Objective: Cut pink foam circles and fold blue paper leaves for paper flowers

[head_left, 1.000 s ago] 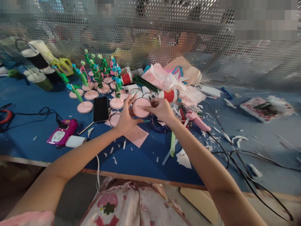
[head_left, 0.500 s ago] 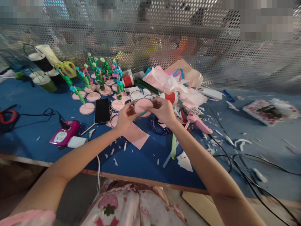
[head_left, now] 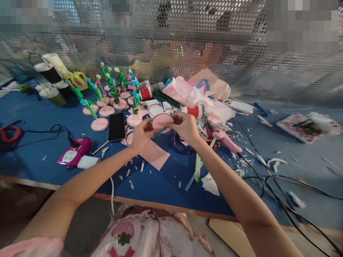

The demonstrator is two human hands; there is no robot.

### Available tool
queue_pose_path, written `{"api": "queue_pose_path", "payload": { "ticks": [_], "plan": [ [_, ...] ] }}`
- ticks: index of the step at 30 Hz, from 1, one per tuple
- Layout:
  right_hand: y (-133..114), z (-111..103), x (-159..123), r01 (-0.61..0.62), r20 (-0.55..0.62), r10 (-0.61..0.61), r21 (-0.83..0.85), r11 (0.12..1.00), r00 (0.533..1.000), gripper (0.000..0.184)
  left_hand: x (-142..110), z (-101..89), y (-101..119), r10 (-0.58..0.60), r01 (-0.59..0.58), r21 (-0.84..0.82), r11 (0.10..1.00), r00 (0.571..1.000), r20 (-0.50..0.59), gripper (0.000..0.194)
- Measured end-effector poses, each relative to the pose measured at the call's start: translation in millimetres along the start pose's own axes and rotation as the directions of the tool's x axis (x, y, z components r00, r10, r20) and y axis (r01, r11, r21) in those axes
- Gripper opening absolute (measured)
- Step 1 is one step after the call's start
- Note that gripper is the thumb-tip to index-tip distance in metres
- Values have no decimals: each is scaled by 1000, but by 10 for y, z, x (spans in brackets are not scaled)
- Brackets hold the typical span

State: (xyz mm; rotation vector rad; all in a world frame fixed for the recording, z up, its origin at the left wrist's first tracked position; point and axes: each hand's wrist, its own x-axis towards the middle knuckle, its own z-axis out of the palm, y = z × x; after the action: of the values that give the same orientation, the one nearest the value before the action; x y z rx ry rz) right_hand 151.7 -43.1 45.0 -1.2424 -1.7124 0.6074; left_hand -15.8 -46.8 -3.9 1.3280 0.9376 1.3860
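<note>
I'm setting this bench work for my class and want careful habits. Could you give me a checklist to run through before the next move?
1. Flat round pink disc with a dark rim held by both left hand and right hand: ok.
2. Pink corded glue gun lying apart from both hands: ok.
3. Glue gun hot: cannot tell.
4. Blue tabletop free of small white scraps: not ok, several lie loose.
5. Green paper stems all upright: not ok, some lean.
</note>
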Motion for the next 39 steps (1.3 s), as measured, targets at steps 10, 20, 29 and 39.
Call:
{"api": "queue_pose_path", "payload": {
  "ticks": [10,20,29,39],
  "plan": [
    [64,-13,29,-23,40,22,20,1000,999,45,-8,3,33,-42,42,25,999,999,0,43],
    [-13,10,-5,-63,-7,63,45,997,998,51,-23,19,111,-51,51,4,999,999,3,27],
    [-25,23,-16,-88,-15,89,29,996,996,46,-20,17,90,-75,75,-17,997,996,38,27],
    [1,35,-19,-106,-20,108,53,993,994,45,-18,22,104,-107,109,-74,991,994,39,27]
  ]
}}
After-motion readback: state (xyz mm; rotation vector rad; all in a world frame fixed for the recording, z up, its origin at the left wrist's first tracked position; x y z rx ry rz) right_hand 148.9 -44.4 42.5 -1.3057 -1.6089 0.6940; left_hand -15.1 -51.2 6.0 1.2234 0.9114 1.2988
